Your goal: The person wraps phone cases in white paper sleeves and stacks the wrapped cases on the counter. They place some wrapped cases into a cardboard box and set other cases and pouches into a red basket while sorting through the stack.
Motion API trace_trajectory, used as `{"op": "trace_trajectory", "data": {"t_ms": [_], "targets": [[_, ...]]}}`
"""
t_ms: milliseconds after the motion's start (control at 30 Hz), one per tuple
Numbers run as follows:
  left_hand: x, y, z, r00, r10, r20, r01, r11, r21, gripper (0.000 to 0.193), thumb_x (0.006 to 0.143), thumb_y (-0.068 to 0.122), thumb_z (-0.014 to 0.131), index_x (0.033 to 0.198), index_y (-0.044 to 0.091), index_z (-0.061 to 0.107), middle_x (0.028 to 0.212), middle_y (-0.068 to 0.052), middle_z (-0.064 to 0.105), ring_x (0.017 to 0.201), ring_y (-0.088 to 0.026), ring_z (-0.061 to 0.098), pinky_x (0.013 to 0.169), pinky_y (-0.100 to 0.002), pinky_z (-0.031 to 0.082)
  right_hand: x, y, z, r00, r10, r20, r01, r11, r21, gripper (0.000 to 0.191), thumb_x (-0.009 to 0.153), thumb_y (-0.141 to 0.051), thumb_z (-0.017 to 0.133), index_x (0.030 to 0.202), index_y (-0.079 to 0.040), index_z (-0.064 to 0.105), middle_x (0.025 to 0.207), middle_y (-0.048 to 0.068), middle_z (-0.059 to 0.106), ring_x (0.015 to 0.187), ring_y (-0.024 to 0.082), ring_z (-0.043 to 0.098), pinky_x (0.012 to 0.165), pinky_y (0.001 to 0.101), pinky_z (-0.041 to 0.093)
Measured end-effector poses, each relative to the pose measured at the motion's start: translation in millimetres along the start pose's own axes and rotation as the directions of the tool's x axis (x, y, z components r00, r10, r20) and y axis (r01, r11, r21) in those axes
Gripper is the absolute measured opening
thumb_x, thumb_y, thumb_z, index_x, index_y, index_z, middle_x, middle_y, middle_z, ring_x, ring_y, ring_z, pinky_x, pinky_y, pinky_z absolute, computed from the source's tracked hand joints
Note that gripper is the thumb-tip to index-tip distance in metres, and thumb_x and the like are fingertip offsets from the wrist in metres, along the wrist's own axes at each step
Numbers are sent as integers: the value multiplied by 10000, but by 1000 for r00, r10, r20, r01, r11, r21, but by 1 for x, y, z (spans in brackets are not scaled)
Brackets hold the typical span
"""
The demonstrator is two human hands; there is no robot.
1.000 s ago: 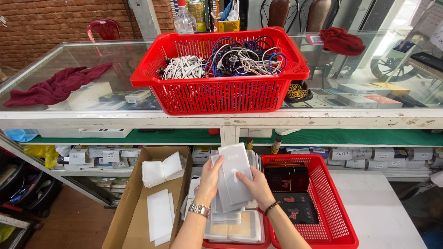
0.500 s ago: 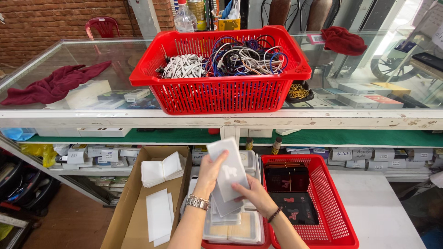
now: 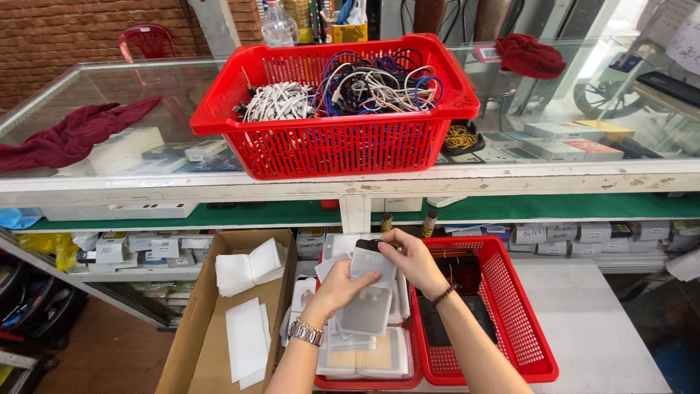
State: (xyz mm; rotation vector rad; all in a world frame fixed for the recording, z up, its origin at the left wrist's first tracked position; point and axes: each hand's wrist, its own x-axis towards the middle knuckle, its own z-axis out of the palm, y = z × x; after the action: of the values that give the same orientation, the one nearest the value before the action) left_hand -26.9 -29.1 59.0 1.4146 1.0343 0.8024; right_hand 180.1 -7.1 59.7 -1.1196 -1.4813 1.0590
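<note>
Since half a second ago the white sleeve has dropped from its raised, tilted pose and now lies flatter over the stack, with a dark flat piece showing at its top edge. The left hand (image 3: 337, 286) is wrapped around the translucent sleeve (image 3: 367, 303), thumb across its front and fingers behind. The right hand (image 3: 413, 257) pinches the dark piece (image 3: 373, 246) at the sleeve's upper end between thumb and fingertips, so both hands are closed on the same item. The sleeve sits just above a pile of similar clear packets (image 3: 362, 354) in a low tray. Right of the sleeve stands a small red basket (image 3: 510, 321) with dark items inside. Left of the sleeve is an open cardboard box (image 3: 211, 328) holding white pads (image 3: 250, 267). Above the sleeve, on the glass counter (image 3: 109, 95), a large red basket (image 3: 335, 142) holds tangled cables (image 3: 350, 87); far left of it lies a maroon cloth (image 3: 65, 135)
</note>
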Motion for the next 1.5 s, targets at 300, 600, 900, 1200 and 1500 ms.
{"op": "trace_trajectory", "data": {"t_ms": [300,600,900,1200,1500], "targets": [[2,-21,2,991,-92,99,86,994,66,403,878,351,762,1067,-4,764,919,-95,800,728,-125,739,635,-284,592,7,32,-102,621,283,-731,-52,945,322,214,1018,-203,632,1145,-31,625,1030,77,654,890,166,590,753,342,484],[1,-51,-33,849,-90,-521,-71,957,-281,441,963,363,662,1127,-41,726,1056,-97,772,888,-116,680,789,-284,531,-99,101,-79,399,220,-890,-551,834,-41,479,880,-180,728,1312,-35,580,1304,235,597,1165,387,600,1002,438,468],[-19,-68,-72,619,-72,-782,-60,989,-138,351,936,294,685,1091,-19,714,1020,-130,777,868,-186,718,780,-337,552,-47,50,-7,792,-24,-610,-213,926,-313,393,902,-327,717,1205,-82,667,1119,113,686,1038,267,656,932,389,547],[-106,-111,-133,416,-53,-908,693,664,279,882,814,460,780,1493,24,424,1241,-305,624,1104,-453,628,924,-522,502,-47,7,86,996,77,-55,-92,657,-748,1125,687,-470,873,1551,-6,322,1263,198,472,1149,331,479,967,421,456],[-25,-74,-72,526,349,-776,124,871,475,705,916,407,711,1457,11,494,1369,-199,621,1282,-347,545,1087,-485,398,-21,46,30,917,309,-251,-390,827,-406,556,842,-308,746,1298,-25,601,1067,187,767,932,288,784,825,373,608]]}}
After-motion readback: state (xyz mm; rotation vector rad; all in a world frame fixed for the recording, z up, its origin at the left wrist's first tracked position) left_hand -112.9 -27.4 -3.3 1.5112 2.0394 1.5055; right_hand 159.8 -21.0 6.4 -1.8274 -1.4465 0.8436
